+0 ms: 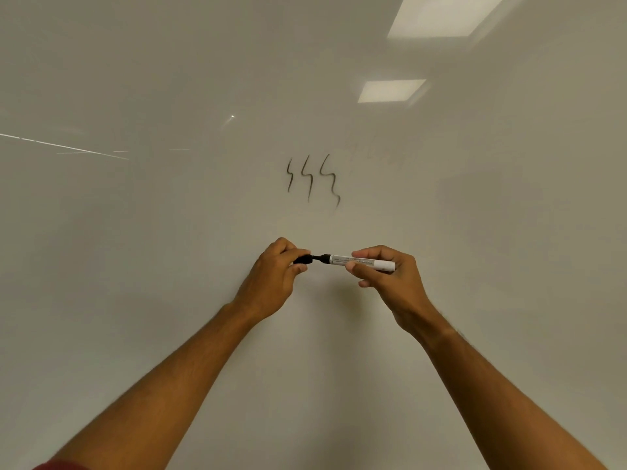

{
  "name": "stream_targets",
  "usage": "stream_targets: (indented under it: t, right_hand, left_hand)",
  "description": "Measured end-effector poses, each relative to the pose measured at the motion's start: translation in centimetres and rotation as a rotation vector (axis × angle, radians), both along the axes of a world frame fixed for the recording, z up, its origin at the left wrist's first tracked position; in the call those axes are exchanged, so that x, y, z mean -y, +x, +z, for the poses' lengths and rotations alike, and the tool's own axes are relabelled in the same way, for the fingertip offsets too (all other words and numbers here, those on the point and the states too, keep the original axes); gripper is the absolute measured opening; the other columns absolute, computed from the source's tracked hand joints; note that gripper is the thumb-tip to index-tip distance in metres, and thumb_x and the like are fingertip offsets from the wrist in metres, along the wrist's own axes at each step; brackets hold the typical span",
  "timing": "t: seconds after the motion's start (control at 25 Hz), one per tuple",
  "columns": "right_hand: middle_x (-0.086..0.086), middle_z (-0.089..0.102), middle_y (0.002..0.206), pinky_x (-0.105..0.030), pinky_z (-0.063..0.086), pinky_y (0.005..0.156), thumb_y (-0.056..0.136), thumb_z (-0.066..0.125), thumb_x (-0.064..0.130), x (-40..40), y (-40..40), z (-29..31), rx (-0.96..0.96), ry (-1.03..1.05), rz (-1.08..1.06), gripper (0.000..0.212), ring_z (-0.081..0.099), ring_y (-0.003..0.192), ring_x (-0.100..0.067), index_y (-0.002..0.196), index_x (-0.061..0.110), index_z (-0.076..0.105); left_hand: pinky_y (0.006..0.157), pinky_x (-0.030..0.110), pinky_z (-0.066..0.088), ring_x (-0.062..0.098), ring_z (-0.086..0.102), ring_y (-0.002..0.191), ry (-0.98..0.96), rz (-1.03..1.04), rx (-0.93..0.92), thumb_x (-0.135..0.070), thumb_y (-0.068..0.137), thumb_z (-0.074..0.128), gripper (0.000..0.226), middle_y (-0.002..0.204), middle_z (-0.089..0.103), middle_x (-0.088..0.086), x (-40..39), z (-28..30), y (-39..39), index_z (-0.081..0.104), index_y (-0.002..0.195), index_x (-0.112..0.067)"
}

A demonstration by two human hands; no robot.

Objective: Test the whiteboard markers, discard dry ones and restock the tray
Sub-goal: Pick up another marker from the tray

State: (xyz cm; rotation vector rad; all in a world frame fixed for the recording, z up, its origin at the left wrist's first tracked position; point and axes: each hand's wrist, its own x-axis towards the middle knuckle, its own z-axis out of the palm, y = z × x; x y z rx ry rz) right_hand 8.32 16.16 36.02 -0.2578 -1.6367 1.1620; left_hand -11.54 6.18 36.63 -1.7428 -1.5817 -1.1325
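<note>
The light, stiff marker (361,262) is pinched mid-barrel by the right hand (390,279); its cap (303,259) is gripped by the left hand (271,279).

Whiteboard (169,249) fills view. Three black squiggles (314,179) on it, directly above hands. Right hand (386,276) pinches white marker (361,262) by barrel, marker lying level below squiggles, black tip toward left hand. Left hand (274,276) grips black cap (302,259) at marker tip, cap touching tip or just off it, cannot tell. Ceiling-light reflections (392,90) on whiteboard, up and right of squiggles.
</note>
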Motion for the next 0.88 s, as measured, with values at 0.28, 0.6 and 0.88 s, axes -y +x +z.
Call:
stream_targets:
  t: [0.28, 0.6, 0.88]
  right_hand:
    - [-0.009, 0.073, 0.087, -0.028, 0.056, 0.067, 0.079, 0.079, 0.013, 0.2, -0.4, -0.6, 0.102, 0.036, 0.026, 0.016, 0.069, 0.078, -0.017, 0.093, 0.008, 0.074]
    - [0.008, 0.074, 0.092, -0.012, 0.047, 0.07, 0.08, 0.078, 0.029, -0.1, -0.9, -1.1, 0.393, 0.482, -0.3, 0.025, 0.065, 0.08, -0.003, 0.103, 0.022, 0.075]
    - [-0.002, 0.075, 0.099, -0.035, 0.054, 0.076, 0.089, 0.068, 0.023, 0.2, -2.6, -2.7, 0.45, 0.747, -0.56, 0.025, 0.067, 0.086, -0.022, 0.113, 0.018, 0.072]
  left_hand:
    - [0.08, 0.02, 0.05, 0.014, 0.058, 0.089, -0.056, -0.057, 0.012, -0.008, 0.091, 0.062, 0.02, 0.102, 0.059, 0.002, 0.8, -0.5, 0.0, 0.067, 0.11, -0.009]
    - [0.076, 0.01, 0.045, 0.008, 0.057, 0.088, -0.088, -0.074, 0.032, -0.012, 0.091, 0.063, 0.017, 0.101, 0.061, -0.002, 1.4, -1.4, -0.1, 0.067, 0.107, -0.012]
    - [0.075, 0.011, 0.045, 0.01, 0.057, 0.084, -0.084, -0.061, 0.081, -0.011, 0.09, 0.064, 0.018, 0.097, 0.062, 0.001, 1.4, -2.7, 0.2, 0.068, 0.107, -0.01]
